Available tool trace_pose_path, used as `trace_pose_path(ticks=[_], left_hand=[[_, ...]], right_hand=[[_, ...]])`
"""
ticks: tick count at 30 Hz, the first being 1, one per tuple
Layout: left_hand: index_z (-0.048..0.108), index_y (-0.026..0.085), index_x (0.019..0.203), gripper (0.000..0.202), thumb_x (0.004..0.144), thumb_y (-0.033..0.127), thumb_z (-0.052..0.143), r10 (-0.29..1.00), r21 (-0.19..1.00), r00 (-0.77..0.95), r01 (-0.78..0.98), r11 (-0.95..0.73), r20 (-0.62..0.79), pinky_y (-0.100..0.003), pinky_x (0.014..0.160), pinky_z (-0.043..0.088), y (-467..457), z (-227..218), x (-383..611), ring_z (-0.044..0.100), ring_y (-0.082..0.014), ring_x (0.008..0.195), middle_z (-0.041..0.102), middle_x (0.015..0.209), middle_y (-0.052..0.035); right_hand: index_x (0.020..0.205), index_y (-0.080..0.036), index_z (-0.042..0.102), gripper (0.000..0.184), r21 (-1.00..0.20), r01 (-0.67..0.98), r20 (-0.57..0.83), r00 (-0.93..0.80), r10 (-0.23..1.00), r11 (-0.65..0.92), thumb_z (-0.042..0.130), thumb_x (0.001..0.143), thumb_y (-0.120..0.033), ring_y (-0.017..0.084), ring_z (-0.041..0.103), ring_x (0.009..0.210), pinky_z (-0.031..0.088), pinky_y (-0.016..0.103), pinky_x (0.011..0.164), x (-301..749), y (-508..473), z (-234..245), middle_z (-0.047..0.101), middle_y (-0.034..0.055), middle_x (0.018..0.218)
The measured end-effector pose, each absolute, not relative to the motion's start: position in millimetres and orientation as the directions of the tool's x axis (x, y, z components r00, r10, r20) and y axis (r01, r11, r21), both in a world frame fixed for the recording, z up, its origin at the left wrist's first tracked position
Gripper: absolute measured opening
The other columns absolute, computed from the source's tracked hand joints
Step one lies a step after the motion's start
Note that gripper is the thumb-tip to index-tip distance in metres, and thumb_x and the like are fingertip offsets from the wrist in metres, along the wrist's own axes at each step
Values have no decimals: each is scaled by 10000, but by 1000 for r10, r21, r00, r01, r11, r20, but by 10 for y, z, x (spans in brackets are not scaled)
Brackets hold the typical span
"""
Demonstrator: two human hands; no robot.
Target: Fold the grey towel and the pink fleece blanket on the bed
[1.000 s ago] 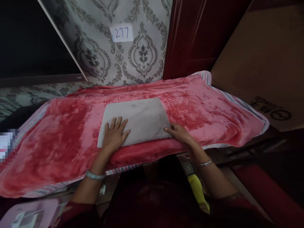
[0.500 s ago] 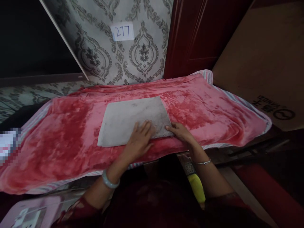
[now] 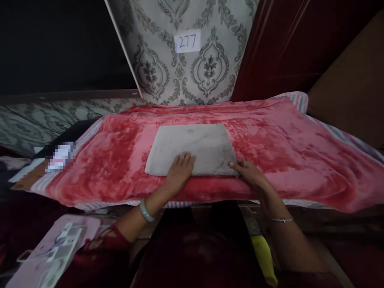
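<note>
A folded grey towel [image 3: 195, 146] lies flat on a red plush blanket [image 3: 300, 152] that covers a table. My left hand [image 3: 179, 173] rests palm down on the towel's near edge, fingers stretched out and together. My right hand [image 3: 249, 173] holds the towel's near right corner, fingers curled onto its edge. A pale bangle sits on my left wrist and a thin bracelet on my right.
Patterned wallpaper with a paper label "277" [image 3: 187, 41] stands behind the table. A dark red door [image 3: 285, 48] and a brown cardboard sheet [image 3: 354, 92] are at the right. A pink board with white items [image 3: 57, 248] lies low at the left. A yellow object [image 3: 265, 260] is below the table's edge.
My left hand slid from the towel's left part rightwards along its near edge to the middle. My right hand stayed at the near right corner. The view shifted, so everything now sits further right.
</note>
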State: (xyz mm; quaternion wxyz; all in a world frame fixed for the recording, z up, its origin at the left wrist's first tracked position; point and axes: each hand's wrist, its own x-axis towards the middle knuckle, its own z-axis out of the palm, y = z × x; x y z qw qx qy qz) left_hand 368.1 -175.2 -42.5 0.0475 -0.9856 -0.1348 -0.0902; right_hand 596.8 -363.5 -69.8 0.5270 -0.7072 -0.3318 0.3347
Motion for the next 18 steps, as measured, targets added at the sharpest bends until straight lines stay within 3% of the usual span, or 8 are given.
trace_pose_path(ticks=[6, 9, 12, 15, 18], left_hand=[[501, 81, 1456, 612, 878, -18, 324, 417, 11, 879, 426, -905, 230, -563, 1218, 309, -1175, -421, 2945, 355, -295, 1489, 447, 1546, -223], [490, 51, 1459, 595, 889, 13, 323, 450, 75, 858, 446, -892, 248, -521, 1211, 342, -1017, -422, 2727, 348, -286, 1492, 440, 1547, -235], [462, 106, 1495, 620, 885, 59, 360, 491, 165, 836, 463, -871, 246, -479, 1190, 385, -931, -453, 2584, 394, -264, 1472, 416, 1577, -188], [498, 152, 1478, 639, 845, 126, 416, 572, 292, 792, 507, -811, 213, -470, 1178, 396, -858, -462, 2483, 493, -270, 1407, 482, 1541, -154], [553, 165, 1435, 696, 741, 218, 515, 637, 520, 755, 484, -704, 159, -466, 1166, 406, -796, -374, 2436, 560, -289, 1345, 576, 1467, -134]], right_hand=[[883, -187, 690, 474, -969, 107, -127, 552, 824, -221, 724, 737, -636, 213, 605, 740, 462, 314, 625, 5942, -3660, -661, 696, 66, 817], [870, -190, 678, 443, -965, 125, -125, 555, 822, -231, 697, 760, -618, 203, 588, 709, 444, 313, 601, 5928, -3664, -640, 692, 73, 816], [865, -195, 676, 427, -970, 122, -110, 551, 828, -209, 697, 762, -609, 199, 583, 702, 442, 313, 594, 5931, -3656, -644, 690, 69, 804], [835, -196, 661, 443, -968, 126, -113, 549, 828, -216, 701, 747, -629, 174, 543, 640, 403, 295, 548, 5946, -3641, -656, 662, 47, 733], [805, -204, 651, 454, -969, 104, -131, 547, 827, -222, 708, 724, -647, 165, 524, 620, 387, 292, 534, 5951, -3626, -654, 650, 42, 711]])
